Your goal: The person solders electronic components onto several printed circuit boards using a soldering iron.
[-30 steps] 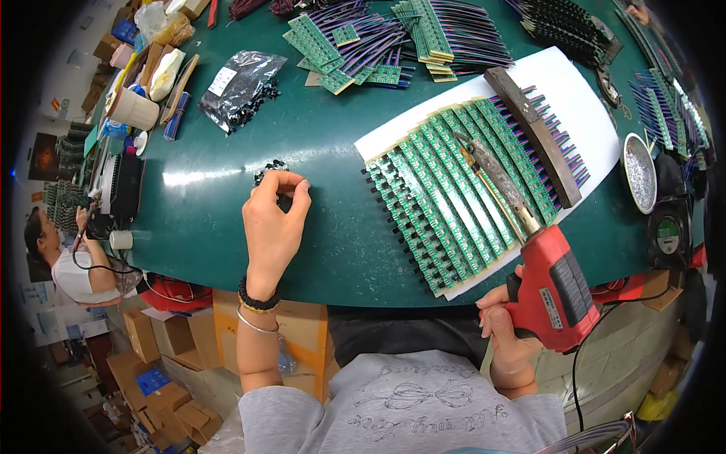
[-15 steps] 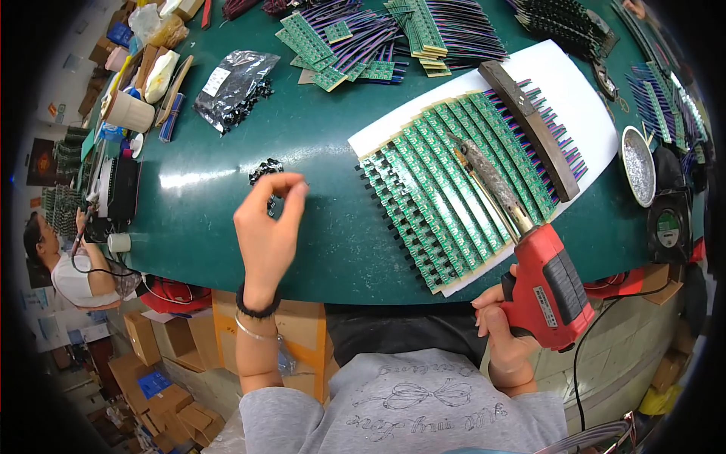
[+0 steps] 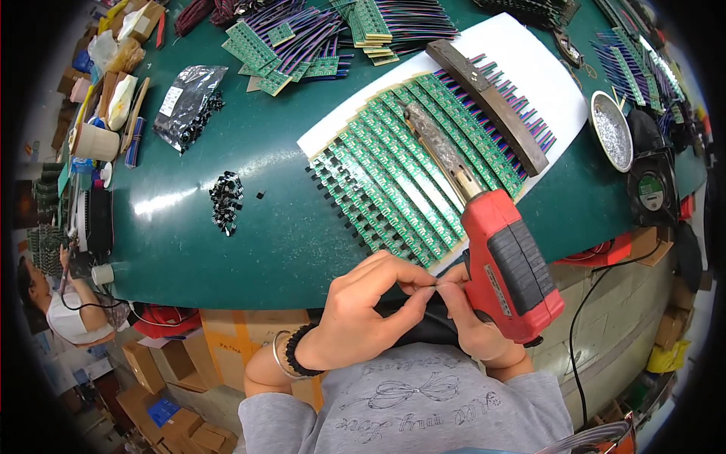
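My right hand [image 3: 475, 325] grips the handle of a red soldering gun [image 3: 514, 265], its long sooty tip pointing away over rows of green circuit boards [image 3: 408, 163]. My left hand [image 3: 363, 314] is closed in a pinch, its fingertips meeting my right hand's fingers in front of my lap. Whatever lies between them is too small to name. Small black parts line the near-left ends of the boards. More such parts lie in a loose pile [image 3: 226, 203] on the green table [image 3: 280, 257], with a single black part [image 3: 260, 194] beside it.
A dark bar [image 3: 491, 110] lies across the boards' wires on a white sheet [image 3: 541, 68]. A metal bowl [image 3: 595, 106] and a black fan [image 3: 652, 191] stand at right. Wired boards [image 3: 253, 49] and a plastic bag [image 3: 189, 106] lie farther back. Another person [image 3: 76, 310] sits at far left.
My left hand has moved from the pile of black parts toward me and right, up to my right hand's fingers. The view has shifted a little; the gun stays in my right hand.
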`<state>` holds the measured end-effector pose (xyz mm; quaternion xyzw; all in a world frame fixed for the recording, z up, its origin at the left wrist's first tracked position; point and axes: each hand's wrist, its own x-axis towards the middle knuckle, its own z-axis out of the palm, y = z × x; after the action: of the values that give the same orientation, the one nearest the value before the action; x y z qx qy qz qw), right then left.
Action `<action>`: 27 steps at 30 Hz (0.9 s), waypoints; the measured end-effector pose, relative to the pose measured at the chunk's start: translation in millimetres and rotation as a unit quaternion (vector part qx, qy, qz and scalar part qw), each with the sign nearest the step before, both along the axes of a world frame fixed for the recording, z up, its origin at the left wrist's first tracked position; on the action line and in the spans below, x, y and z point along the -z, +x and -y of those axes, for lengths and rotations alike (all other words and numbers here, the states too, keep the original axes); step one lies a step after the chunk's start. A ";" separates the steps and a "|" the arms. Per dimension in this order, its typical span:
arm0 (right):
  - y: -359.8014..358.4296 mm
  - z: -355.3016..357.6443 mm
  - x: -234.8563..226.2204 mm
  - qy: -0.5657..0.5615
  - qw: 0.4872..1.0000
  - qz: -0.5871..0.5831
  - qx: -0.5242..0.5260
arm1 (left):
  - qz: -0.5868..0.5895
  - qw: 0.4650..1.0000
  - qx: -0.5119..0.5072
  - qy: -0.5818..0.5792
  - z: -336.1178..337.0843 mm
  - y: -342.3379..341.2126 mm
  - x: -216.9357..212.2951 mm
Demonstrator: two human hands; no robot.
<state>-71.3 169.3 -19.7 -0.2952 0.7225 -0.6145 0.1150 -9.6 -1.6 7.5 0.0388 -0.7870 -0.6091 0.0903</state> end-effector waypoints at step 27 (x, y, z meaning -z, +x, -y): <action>-13.4 -48.9 42.2 -0.207 0.955 0.166 -0.132 | -0.097 0.934 -0.109 -0.326 92.3 -66.6 27.8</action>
<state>-84.7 218.2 -61.9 -0.2989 0.5049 -0.7701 0.2502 -76.2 -93.9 -20.3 0.0337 -0.9207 -0.3059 0.2401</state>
